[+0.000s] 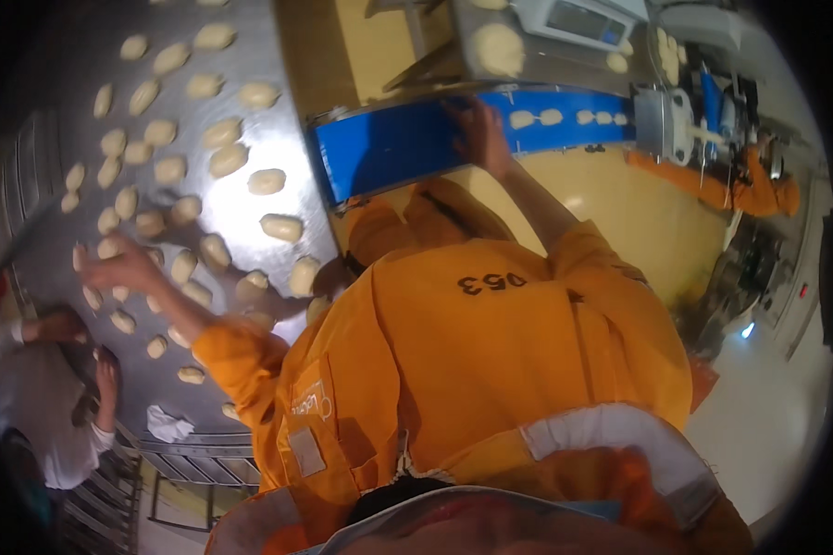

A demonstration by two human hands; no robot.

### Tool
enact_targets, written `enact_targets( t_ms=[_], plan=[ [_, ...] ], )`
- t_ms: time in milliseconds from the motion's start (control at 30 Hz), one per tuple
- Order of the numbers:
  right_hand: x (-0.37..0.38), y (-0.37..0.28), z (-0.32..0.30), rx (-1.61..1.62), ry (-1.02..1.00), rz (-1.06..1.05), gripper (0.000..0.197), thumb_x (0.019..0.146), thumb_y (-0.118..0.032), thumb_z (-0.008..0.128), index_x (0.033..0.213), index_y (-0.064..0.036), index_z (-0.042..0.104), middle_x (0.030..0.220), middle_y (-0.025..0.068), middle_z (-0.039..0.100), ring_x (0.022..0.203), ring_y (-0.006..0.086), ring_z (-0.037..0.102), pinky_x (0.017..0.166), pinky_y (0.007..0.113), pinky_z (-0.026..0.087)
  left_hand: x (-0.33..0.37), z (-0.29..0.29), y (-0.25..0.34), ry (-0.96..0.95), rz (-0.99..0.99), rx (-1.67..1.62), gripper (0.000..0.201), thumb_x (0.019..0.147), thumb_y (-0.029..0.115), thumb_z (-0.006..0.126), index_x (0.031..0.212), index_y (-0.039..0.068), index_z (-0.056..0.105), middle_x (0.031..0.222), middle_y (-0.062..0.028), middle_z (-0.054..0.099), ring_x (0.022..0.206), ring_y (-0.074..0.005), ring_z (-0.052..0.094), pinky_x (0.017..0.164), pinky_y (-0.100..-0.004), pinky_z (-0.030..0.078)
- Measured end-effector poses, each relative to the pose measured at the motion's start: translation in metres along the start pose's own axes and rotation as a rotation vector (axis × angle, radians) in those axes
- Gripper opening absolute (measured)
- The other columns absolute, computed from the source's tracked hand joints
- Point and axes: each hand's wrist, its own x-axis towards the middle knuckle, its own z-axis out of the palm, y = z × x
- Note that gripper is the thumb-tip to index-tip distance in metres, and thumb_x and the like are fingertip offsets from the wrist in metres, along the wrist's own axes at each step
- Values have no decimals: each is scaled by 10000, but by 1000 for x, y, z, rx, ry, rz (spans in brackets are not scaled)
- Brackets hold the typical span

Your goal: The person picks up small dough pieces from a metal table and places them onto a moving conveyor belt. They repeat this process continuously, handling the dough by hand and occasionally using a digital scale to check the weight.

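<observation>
On the left, my left hand [128, 266] reaches over a metal table, its fingers curled around a pale oblong dough piece [110, 247]. Many similar dough pieces lie scattered around it, one of them [280, 228] by the table's right edge. My right hand [481, 132] is over a blue conveyor belt [389, 148], fingers spread and nothing visible in them. Just right of that hand, small dough pieces [537, 118] sit in a row on the belt.
The metal table [250, 55] fills the left side. At its lower left stands another person [51, 398] with hands at its edge. A white cloth [168, 424] lies near that edge. A scale [583, 23] and a dough mound [499, 50] are beyond the belt. A machine [662, 125] stands at its right end.
</observation>
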Motion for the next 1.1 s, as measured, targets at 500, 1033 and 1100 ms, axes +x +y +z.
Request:
enact_targets(
  t_ms=[500,1033,1100],
  plan=[
    [-205,251,-50,2100,672,836,348,940,-239,508,1251,-85,482,1145,100,550,1059,264,562,850,448,498,-296,15,592,-888,810,-730,326,789,139,633,1113,132,606,1106,-97,561,1064,-324,513,879,-427,409],
    [-197,323,-11,1302,332,716,269,824,-181,634,1072,-93,576,981,49,603,905,251,590,765,379,508,-260,-11,592,-1198,337,-961,413,733,258,786,1043,41,621,1014,-137,651,811,-283,635,727,-355,510],
    [-197,295,-42,1985,539,911,290,871,-221,600,1114,-70,553,998,38,609,893,231,600,759,356,512,-296,11,616,-1129,602,-670,474,755,289,740,1171,134,573,1106,-140,595,858,-343,635,681,-429,530]
  ],
)
